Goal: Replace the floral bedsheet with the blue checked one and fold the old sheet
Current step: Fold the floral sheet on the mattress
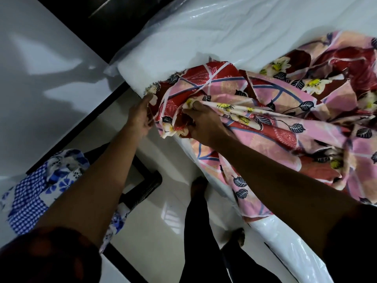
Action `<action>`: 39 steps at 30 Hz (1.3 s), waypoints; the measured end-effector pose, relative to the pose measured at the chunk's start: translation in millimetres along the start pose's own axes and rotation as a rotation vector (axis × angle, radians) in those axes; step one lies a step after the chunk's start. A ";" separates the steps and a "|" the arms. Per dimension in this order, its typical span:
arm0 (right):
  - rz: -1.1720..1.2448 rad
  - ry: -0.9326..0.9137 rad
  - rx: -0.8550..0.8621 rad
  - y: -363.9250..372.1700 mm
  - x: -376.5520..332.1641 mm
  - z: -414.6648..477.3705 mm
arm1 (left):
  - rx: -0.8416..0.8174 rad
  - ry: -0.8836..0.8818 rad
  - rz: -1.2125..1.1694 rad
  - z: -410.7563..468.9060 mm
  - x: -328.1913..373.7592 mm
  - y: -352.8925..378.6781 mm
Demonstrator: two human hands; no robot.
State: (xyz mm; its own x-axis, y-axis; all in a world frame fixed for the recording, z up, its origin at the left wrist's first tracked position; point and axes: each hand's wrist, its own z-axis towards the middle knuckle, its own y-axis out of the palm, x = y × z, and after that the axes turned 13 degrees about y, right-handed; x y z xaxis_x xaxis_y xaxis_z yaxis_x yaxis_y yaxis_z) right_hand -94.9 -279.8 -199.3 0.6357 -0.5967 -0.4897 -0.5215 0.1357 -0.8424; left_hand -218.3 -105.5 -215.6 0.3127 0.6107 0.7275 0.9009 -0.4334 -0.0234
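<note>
The floral bedsheet (285,111), pink and red with yellow flowers and dark leaves, lies bunched up on the white plastic-covered mattress (204,37) and hangs over its near edge. My left hand (140,117) pinches the sheet's frayed corner at the mattress corner. My right hand (202,123) grips a gathered fold of the same sheet just to the right. The blue checked sheet (34,193), with blue flowers on white, lies crumpled at lower left, partly behind my left arm.
A dark bed frame edge (81,127) runs diagonally beside the mattress. A black stand or stool base (142,186) sits on the glossy white floor (163,201). My legs in dark trousers and my feet stand close against the mattress side.
</note>
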 end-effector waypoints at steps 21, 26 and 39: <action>0.941 0.575 0.445 -101.0 -41.8 -19.7 | -0.088 0.233 -0.006 -115.8 53.7 84.6; 0.693 0.343 0.318 -89.4 -52.2 -35.9 | -0.101 0.238 0.122 -129.9 43.4 98.0; 0.740 0.499 0.314 -81.0 -43.7 -58.1 | -0.177 0.209 0.277 -149.1 28.0 93.1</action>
State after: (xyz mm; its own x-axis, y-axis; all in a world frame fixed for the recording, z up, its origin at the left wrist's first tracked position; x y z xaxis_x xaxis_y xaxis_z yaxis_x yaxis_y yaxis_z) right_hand -113.5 -310.7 -96.6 -0.1497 -0.5333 -0.8326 -0.4717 0.7786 -0.4139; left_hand -170.5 -227.6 -95.2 0.4523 0.3145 0.8346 0.7192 -0.6820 -0.1327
